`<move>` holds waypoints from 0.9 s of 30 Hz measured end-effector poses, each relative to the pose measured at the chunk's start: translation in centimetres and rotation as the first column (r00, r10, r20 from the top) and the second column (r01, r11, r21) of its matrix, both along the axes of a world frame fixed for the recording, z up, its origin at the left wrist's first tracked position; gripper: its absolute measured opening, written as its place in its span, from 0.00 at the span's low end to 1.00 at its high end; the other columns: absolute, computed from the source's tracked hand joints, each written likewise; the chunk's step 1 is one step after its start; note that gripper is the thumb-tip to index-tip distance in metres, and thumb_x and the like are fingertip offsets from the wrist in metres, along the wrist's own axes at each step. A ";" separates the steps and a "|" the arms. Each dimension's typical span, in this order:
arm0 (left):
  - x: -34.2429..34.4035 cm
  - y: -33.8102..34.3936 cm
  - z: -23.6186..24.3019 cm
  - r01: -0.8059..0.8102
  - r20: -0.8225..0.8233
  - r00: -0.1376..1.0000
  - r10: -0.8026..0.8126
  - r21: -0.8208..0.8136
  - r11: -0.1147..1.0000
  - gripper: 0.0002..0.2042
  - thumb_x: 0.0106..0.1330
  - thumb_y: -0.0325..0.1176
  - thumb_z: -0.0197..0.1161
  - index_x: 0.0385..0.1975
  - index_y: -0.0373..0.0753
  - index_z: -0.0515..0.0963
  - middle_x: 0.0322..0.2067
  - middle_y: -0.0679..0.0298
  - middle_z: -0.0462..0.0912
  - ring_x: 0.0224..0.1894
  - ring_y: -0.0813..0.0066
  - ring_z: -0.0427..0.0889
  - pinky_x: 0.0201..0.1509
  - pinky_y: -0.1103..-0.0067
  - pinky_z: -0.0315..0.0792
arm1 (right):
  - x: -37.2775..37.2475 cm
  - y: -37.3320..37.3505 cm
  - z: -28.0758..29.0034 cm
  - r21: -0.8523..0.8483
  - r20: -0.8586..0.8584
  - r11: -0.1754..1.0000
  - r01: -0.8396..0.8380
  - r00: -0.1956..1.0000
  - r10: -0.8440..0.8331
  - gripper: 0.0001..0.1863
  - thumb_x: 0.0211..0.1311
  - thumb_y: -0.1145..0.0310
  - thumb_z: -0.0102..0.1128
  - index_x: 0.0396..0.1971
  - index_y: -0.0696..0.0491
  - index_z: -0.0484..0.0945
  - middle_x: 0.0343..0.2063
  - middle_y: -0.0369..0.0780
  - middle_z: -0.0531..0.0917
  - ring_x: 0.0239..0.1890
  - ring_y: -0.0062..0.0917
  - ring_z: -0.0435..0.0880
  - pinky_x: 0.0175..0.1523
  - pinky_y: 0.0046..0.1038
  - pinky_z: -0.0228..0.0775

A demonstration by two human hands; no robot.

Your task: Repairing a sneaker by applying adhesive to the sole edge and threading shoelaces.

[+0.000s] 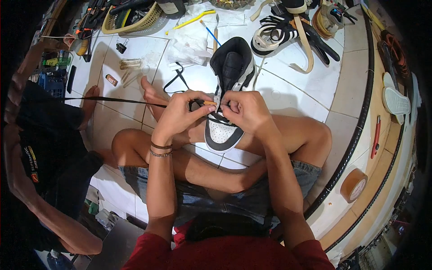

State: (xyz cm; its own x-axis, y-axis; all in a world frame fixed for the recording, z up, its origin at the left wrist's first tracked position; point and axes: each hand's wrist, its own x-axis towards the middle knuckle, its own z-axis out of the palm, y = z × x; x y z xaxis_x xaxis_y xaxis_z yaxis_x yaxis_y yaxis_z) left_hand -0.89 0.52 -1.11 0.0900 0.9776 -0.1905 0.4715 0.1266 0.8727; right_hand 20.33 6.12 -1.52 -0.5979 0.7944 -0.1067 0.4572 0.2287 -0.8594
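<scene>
A white, grey and black high-top sneaker (222,133) stands on the tiles between my legs, toe toward me. My left hand (182,110) is closed at the left side of its lacing, around a small orange-brown piece like a wooden tool handle (209,103); its tip is hidden. A black shoelace (119,100) stretches from the far left to my left hand. My right hand (247,109) pinches at the sneaker's eyelet edge, touching it; what lies between the fingertips is too small to tell. A loop of black lace (176,81) lies beyond my left hand.
Another person in black (49,157) sits at the left. Farther back are a yellow basket (130,20), a white cloth (191,46), a yellow brush (191,21) and a second shoe (268,38). A tape roll (354,185) and red cutter (375,137) lie right, past a black-edged ledge.
</scene>
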 end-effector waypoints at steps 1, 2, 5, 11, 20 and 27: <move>-0.1 -0.1 0.0 0.002 -0.015 1.000 -0.002 -0.017 1.000 0.14 0.57 0.35 0.73 0.38 0.33 0.84 0.31 0.59 0.87 0.28 0.78 0.79 0.36 0.81 0.73 | 0.2 0.1 -0.1 -0.044 -0.063 0.999 -0.005 0.998 0.002 0.04 0.51 0.70 0.66 0.27 0.53 0.82 0.13 0.39 0.75 0.17 0.31 0.77 0.26 0.32 0.68; -0.1 -0.1 0.0 0.002 -0.016 1.000 -0.002 -0.018 1.000 0.14 0.57 0.35 0.73 0.38 0.33 0.84 0.31 0.59 0.87 0.28 0.78 0.79 0.36 0.81 0.73 | 0.4 0.2 -0.1 -0.046 -0.064 0.999 -0.004 0.998 0.001 0.04 0.51 0.70 0.66 0.27 0.53 0.82 0.13 0.39 0.75 0.17 0.31 0.77 0.26 0.32 0.68; 0.1 -0.1 -0.1 0.033 -0.034 0.999 -0.033 0.002 0.999 0.14 0.58 0.35 0.73 0.40 0.34 0.84 0.33 0.59 0.86 0.31 0.78 0.79 0.39 0.81 0.73 | 1.3 0.8 -0.2 -0.230 -0.149 0.973 -0.036 0.989 0.001 0.05 0.53 0.74 0.66 0.29 0.59 0.81 0.13 0.32 0.68 0.17 0.10 0.67 0.21 0.22 0.59; 0.4 -0.3 1.1 -0.019 0.026 0.999 0.022 -0.102 0.995 0.15 0.58 0.32 0.73 0.41 0.29 0.82 0.38 0.60 0.86 0.41 0.78 0.81 0.50 0.79 0.74 | -0.1 0.4 0.4 -0.033 -0.040 0.999 0.027 0.999 -0.029 0.09 0.52 0.68 0.71 0.32 0.56 0.85 0.10 0.37 0.72 0.14 0.17 0.72 0.23 0.25 0.67; 2.2 -0.9 1.5 -0.132 -0.109 0.985 0.132 0.009 0.991 0.14 0.53 0.33 0.70 0.36 0.30 0.81 0.32 0.53 0.85 0.37 0.63 0.84 0.44 0.72 0.76 | -1.8 -0.8 2.5 0.095 0.224 0.995 0.037 0.973 -0.058 0.07 0.55 0.63 0.68 0.31 0.49 0.88 0.24 0.45 0.85 0.32 0.40 0.85 0.40 0.39 0.77; 4.0 -1.6 1.1 -0.269 -0.265 0.897 0.354 0.310 0.912 0.08 0.50 0.30 0.69 0.27 0.33 0.81 0.33 0.56 0.82 0.38 0.56 0.80 0.44 0.68 0.73 | -2.3 -1.2 1.5 0.363 0.074 0.929 0.074 0.991 -0.108 0.03 0.51 0.71 0.66 0.24 0.55 0.84 0.26 0.42 0.78 0.36 0.38 0.77 0.45 0.35 0.71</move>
State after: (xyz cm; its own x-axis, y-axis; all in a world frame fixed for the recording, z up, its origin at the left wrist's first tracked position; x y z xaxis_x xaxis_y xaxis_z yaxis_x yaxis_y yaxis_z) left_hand 3.14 -1.09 0.03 -0.2490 0.9628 0.1052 0.6955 0.1021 0.7112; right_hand 17.98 4.90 0.01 -0.5223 0.8404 0.1446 0.5633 0.4673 -0.6814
